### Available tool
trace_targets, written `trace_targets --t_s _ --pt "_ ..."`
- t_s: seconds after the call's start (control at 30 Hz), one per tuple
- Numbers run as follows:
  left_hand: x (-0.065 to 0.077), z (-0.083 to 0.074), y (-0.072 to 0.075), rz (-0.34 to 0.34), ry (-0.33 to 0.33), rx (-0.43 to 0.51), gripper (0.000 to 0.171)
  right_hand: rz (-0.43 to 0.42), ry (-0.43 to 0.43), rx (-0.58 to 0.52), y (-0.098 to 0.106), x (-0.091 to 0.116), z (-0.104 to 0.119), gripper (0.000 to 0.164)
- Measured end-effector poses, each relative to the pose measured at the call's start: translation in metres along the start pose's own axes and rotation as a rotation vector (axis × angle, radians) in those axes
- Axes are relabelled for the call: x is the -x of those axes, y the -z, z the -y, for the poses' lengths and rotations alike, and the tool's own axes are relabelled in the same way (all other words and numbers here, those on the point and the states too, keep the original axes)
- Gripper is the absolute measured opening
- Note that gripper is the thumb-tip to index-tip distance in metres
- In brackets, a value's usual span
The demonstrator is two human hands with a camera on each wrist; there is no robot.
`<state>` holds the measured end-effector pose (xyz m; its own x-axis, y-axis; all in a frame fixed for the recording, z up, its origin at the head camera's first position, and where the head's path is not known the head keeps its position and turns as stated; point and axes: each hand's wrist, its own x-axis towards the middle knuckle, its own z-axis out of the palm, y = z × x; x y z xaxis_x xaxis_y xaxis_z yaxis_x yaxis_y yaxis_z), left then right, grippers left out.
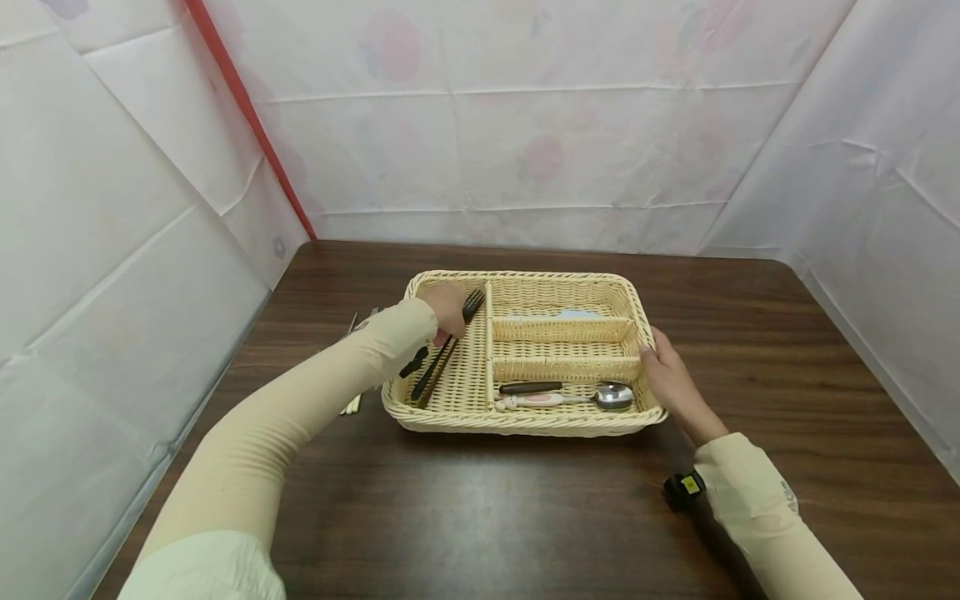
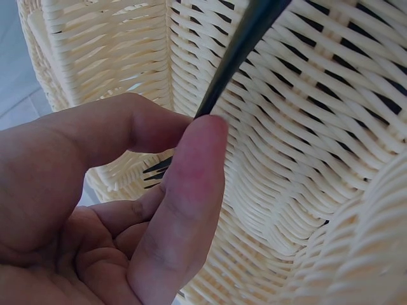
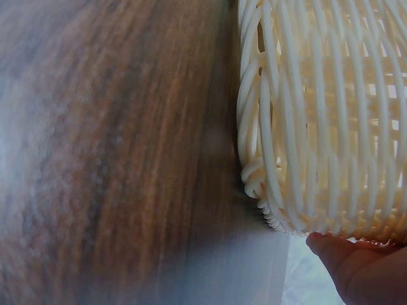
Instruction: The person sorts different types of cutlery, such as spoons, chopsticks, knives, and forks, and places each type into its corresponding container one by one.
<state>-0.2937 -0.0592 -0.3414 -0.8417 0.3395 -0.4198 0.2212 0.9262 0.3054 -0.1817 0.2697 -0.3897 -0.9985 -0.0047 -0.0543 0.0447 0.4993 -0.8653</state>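
Observation:
In the left compartment of a cream woven basket (image 1: 525, 429), my left hand (image 1: 447, 310) pinches a black fork (image 1: 472, 305) between thumb and finger. The fork's tines point to the back and its handle slants toward the front left. A thin brown strip (image 1: 437, 375) lies along the handle; I cannot tell whether it is a utensil or a shadow. My right hand (image 1: 667, 375) grips the basket's right rim, also seen in the right wrist view. A spoon (image 1: 613, 396) with a pale pink handle and a dark handle (image 1: 531, 387) lie in the front right compartment.
Several slim metal utensils (image 1: 352, 406) lie on the brown table (image 1: 480, 517) left of the basket, partly behind my left sleeve. Dividers (image 1: 562, 368) split the basket's right half. A whitish item (image 1: 579, 314) lies in its back compartment. White patterned sheets (image 1: 480, 150) surround the table.

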Motion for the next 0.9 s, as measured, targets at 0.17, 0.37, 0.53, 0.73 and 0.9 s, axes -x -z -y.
trace_targets --t_s 0.17,0.37,0.53,0.73,0.9 --pt "-0.003 0.003 -0.003 0.007 0.000 0.056 0.035 0.005 0.001 0.001 0.000 0.000 -0.001 0.051" --pt "-0.006 0.005 -0.003 0.008 0.004 0.066 0.048 0.008 0.001 -0.007 0.000 0.001 0.001 0.051" --pt "-0.007 0.003 -0.003 0.034 0.021 0.106 0.052 0.009 0.000 -0.010 0.000 0.001 0.000 0.051" --pt "-0.009 0.002 -0.005 0.044 0.070 0.118 0.051 0.010 0.000 -0.011 0.000 -0.001 -0.001 0.051" --pt "-0.014 0.003 -0.006 0.069 0.087 0.095 0.072 0.006 0.001 -0.014 0.000 -0.001 -0.001 0.051"
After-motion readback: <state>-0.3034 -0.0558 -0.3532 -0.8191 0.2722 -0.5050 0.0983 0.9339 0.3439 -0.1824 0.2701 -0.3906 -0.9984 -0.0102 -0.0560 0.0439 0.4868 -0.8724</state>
